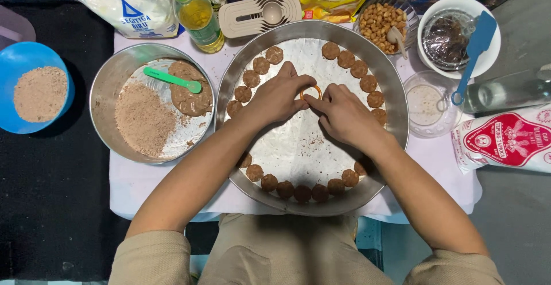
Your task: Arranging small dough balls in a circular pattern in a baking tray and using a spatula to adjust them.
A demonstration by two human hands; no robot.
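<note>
We have both hands in the middle of the large round metal tray (396, 98). Our left hand (279, 97) and right hand (343, 113) meet around a small orange ring cutter (310, 91); the fingertips of both pinch its rim, so each hand is closed on the ring. It sits between the two hands, toward their far side, and we cannot tell whether there is dough inside it.

Judging by the tray, we are well along but not finished. Brown dough rounds (346, 59) line the rim in two arcs: one curves around beyond the hands, from the far left to the right of the right hand, and a second (302, 192) runs along the near edge, below both wrists. The bare, floured centre around the hands has no pieces on it yet, so plenty of room is left.

To the left of the left hand, a smaller metal pan (103, 90) holds a lump of brown dough (192, 97) with a green spoon (171, 80) lying on it, beside a heap of brown crumbs (143, 118). That lump suggests more rounds are still to be shaped. Further left stands a blue bowl (11, 61) of similar crumbs. Beyond the right hand are a glass bowl of peanuts (381, 22) and a white bowl (488, 61) with a blue spatula (473, 52).
</note>
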